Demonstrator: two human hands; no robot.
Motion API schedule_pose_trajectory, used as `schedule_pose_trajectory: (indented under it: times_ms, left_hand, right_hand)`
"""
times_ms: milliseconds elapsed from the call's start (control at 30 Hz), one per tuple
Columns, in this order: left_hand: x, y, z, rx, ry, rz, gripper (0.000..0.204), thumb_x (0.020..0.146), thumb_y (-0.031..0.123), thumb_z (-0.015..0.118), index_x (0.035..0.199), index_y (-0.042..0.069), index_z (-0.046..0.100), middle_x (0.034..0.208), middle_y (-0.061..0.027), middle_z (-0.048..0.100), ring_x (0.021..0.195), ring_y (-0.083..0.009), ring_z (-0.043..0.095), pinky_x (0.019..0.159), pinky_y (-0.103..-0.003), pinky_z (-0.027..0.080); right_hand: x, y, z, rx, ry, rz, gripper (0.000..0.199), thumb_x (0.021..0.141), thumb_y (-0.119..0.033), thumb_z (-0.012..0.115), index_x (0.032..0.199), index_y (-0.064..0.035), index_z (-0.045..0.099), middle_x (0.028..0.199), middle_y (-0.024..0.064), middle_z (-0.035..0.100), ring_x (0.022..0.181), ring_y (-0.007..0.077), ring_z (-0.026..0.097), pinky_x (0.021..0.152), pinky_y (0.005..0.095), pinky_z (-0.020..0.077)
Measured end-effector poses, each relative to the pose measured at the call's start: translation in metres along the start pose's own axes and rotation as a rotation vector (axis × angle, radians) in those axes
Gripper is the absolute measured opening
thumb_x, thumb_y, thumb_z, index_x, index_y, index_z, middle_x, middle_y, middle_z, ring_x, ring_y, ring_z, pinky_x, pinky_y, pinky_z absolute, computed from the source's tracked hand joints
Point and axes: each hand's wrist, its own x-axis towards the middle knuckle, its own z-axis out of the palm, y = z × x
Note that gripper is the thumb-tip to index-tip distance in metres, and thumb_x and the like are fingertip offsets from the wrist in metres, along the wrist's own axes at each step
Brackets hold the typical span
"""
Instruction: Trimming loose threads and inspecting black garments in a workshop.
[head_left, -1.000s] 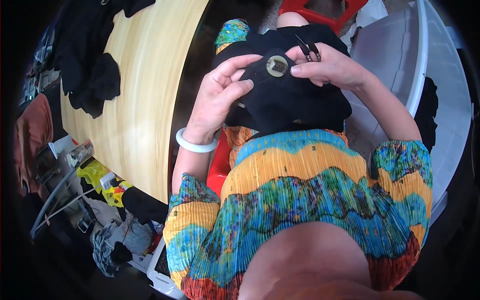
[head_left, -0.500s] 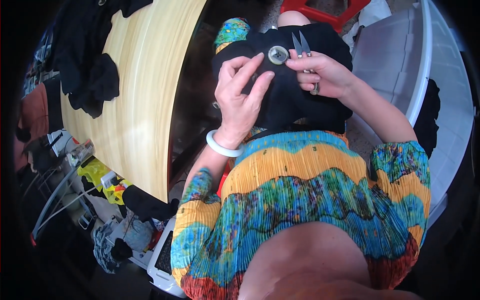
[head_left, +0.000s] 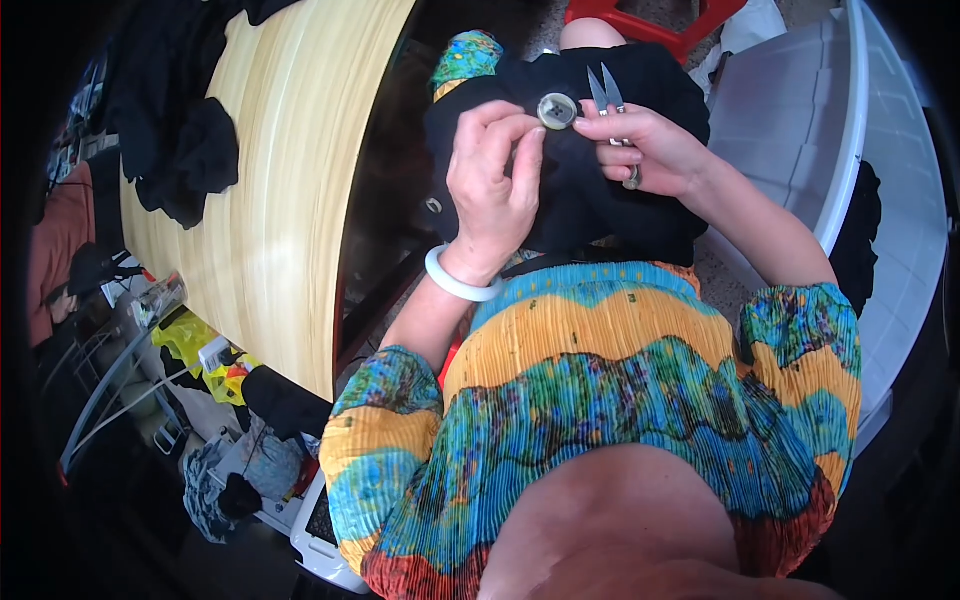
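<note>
In front of my lap, my right hand (head_left: 645,150) is closed. Its thumb and fingertip pinch the right edge of a large round button (head_left: 557,112), pale-rimmed with a dark middle and holes. The same hand keeps a pair of thread snips (head_left: 606,92) among its fingers, the two pointed blades up and slightly apart. My left hand (head_left: 492,175) has its thumb and index tip pressed together at the button's lower left edge. Whether a thread or needle is between those tips is too small to tell. Black cloth (head_left: 585,200) lies over my lap beneath both hands.
A pale wooden table (head_left: 280,170) stands on the left with black garments (head_left: 180,150) on it. On the right is a large translucent plastic bin (head_left: 790,120). Ahead stands a red stool (head_left: 690,35). Beyond the table's near corner are a yellow bag (head_left: 190,345) and clutter.
My left hand's thumb and index finger, apart before, have closed into a pinch beside the button. That hand shifted slightly right. My right hand, the button and the snips barely moved.
</note>
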Motion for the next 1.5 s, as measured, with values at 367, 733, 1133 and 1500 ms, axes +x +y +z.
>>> schedule_pose_trajectory:
  times_ms: [367, 733, 1133, 1500]
  left_hand:
    - [0.020, -0.009, -0.016, -0.787, -0.280, -0.841, 0.011, 0.087, 0.013, 0.046, 0.085, 0.002, 0.048, 0.086, -0.0051, 0.055, 0.061, -0.0057, 0.049, 0.056, -0.017, 0.042]
    - [0.036, -0.007, -0.010, -0.977, -0.272, -0.968, 0.013, 0.085, 0.012, 0.050, 0.090, 0.000, 0.053, 0.085, -0.0032, 0.057, 0.074, -0.0066, 0.055, 0.069, -0.017, 0.045]
    - [0.025, -0.003, 0.000, -0.867, -0.198, -0.704, 0.013, 0.084, 0.010, 0.053, 0.089, -0.001, 0.053, 0.099, -0.0067, 0.053, 0.078, -0.0056, 0.051, 0.074, -0.019, 0.041]
    - [0.021, -0.006, -0.001, -0.695, -0.270, -0.589, 0.013, 0.084, 0.009, 0.052, 0.091, -0.002, 0.052, 0.096, -0.0047, 0.052, 0.075, -0.0056, 0.051, 0.073, -0.019, 0.041]
  right_hand:
    - [0.006, -0.013, -0.004, -1.051, 0.298, -0.594, 0.036, 0.091, -0.032, 0.032, 0.108, -0.0027, 0.044, 0.077, -0.0008, 0.047, 0.048, 0.0023, 0.032, 0.045, 0.0154, 0.0293]
    - [-0.030, -0.009, 0.037, -0.706, 0.031, -0.188, 0.031, 0.090, -0.026, 0.032, 0.099, -0.0009, 0.049, 0.069, 0.0004, 0.047, 0.048, 0.0012, 0.034, 0.044, 0.0140, 0.0294]
    - [-0.019, -0.012, 0.029, -0.730, 0.102, -0.212, 0.035, 0.091, -0.027, 0.031, 0.090, -0.0006, 0.053, 0.061, -0.0011, 0.048, 0.043, 0.0011, 0.035, 0.040, 0.0141, 0.0297]
    - [-0.018, -0.015, 0.020, -0.780, 0.085, -0.219, 0.028, 0.088, -0.030, 0.039, 0.087, -0.0068, 0.056, 0.060, -0.0044, 0.045, 0.049, 0.0002, 0.035, 0.042, 0.0139, 0.0285]
